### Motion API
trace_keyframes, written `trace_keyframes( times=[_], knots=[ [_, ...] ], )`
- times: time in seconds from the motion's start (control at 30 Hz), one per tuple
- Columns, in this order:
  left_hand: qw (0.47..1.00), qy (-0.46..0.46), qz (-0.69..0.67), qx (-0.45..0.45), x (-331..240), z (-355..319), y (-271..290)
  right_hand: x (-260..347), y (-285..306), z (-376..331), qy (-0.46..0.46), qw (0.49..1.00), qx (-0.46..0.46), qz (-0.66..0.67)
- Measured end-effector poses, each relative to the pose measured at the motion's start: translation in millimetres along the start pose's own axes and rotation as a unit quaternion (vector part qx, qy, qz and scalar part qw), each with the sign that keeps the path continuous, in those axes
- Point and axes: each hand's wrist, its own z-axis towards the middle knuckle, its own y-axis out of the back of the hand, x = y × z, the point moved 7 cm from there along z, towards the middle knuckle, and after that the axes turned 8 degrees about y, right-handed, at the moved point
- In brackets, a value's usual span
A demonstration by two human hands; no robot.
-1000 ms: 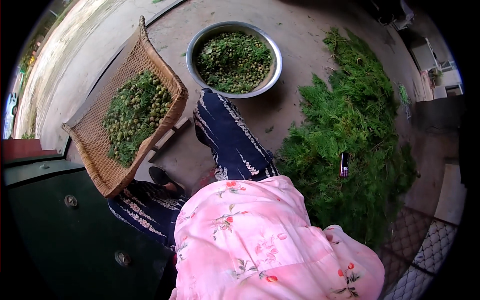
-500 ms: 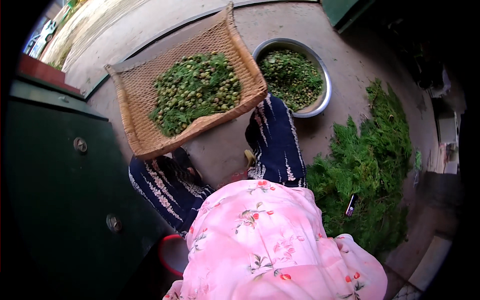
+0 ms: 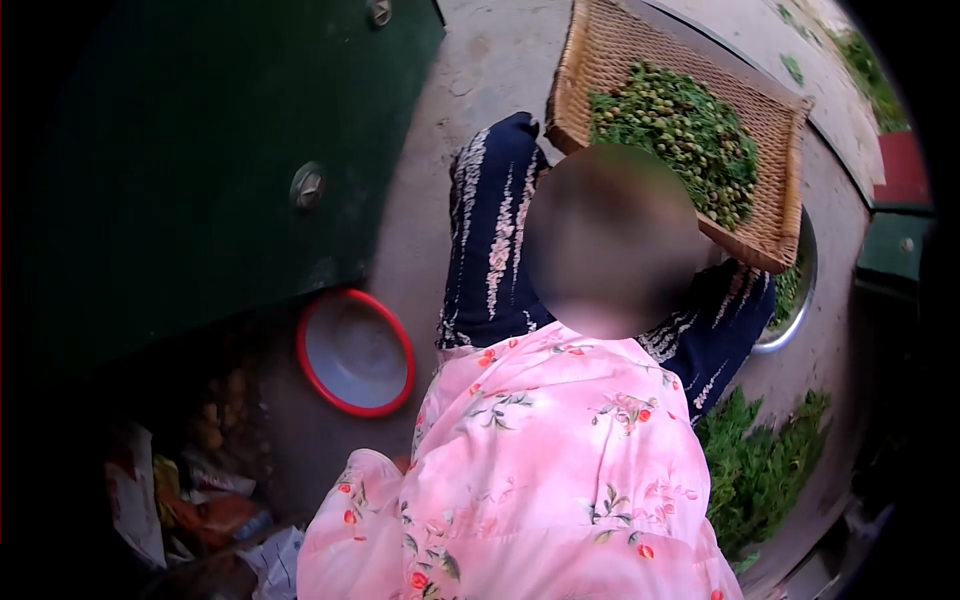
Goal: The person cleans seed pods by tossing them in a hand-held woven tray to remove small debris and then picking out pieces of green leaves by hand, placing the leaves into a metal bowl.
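Tray [image 3: 608, 48], woven, w/ mixed heap of green pods [image 3: 690, 140] + feathery sprigs [image 3: 612, 110], mid-tray, bare weave round it.
Left hand, right hand: both out of frame; finger opening & any hold, can't tell. Blurred patch [image 3: 615, 240] hides pt of tray's near edge, contact there unclear. Metal basin [image 3: 808, 285], greenery inside, shows partly past tray's lower R corner; touching or apart, can't tell. Trousers [image 3: 490, 230], dk w/ pale floral stripes, just below tray in view; pink floral garment [image 3: 550, 470] below those. Leafy branches [image 3: 760, 465] well below tray, toward R. Red-rimmed bowl [image 3: 365, 408] well L of & below tray. Dk green panel [image 3: 220, 170] far L of tray.
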Motion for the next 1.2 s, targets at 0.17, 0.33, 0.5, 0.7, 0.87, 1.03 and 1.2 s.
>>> trace_keyframes(
  times=[0.17, 0.33, 0.5, 0.7, 0.87, 1.03, 1.2],
  knots=[
    [0.998, 0.053, 0.020, 0.035, 48.1, -20.8, -28.3, 7.3, 4.1, 5.7, 0.008, 1.000, 0.001, -0.016],
    [0.990, 0.084, 0.066, 0.093, 79.8, -25.8, -55.4, 1.6, 1.5, 0.7, 0.003, 1.000, 0.007, -0.016],
    [0.979, 0.080, 0.116, 0.149, 82.4, -16.0, -74.7, -15.0, 0.9, -10.3, -0.014, 1.000, 0.005, -0.007],
    [0.964, 0.061, 0.164, 0.199, 73.1, -7.0, -95.4, -33.5, 1.4, -17.6, -0.024, 1.000, 0.000, 0.005],
    [0.950, 0.055, 0.194, 0.238, 67.4, -6.8, -100.8, -42.4, 0.5, -19.6, -0.021, 1.000, -0.005, 0.010],
    [0.963, 0.099, 0.118, 0.219, 55.2, -1.3, -73.7, -33.1, 33.5, -17.9, 0.100, 0.984, -0.063, -0.137],
    [0.914, 0.141, -0.343, -0.162, 26.9, 22.8, 39.1, 154.1, 175.5, -123.9, 0.226, 0.794, -0.462, 0.325]
  ],
)
